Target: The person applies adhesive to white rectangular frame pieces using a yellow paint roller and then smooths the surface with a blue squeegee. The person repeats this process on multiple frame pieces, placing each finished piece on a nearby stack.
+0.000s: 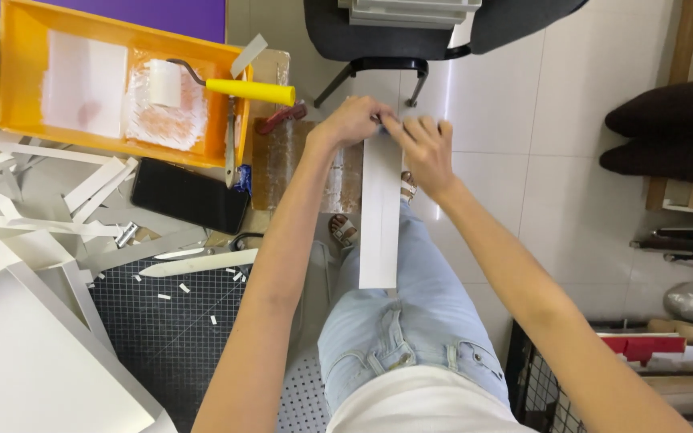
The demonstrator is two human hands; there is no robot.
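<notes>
Pinched at its far end by the left hand [354, 120] and right hand [425, 148], a long white card strip [379, 216] is held. Judged light, fairly stiff yet creasable, it is best gripped by the edges.

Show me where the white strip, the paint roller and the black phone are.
white strip [379, 216], head view, middle of its length.
paint roller [249, 90], head view, yellow handle.
black phone [189, 195], head view, centre of its dark face.

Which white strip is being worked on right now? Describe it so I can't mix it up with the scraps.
Start at the yellow paint tray top left, then look right to the two hands, left hand and right hand. They pinch the far end of a long white strip over the jeans-clad lap, unlike the scraps on the table.
</notes>
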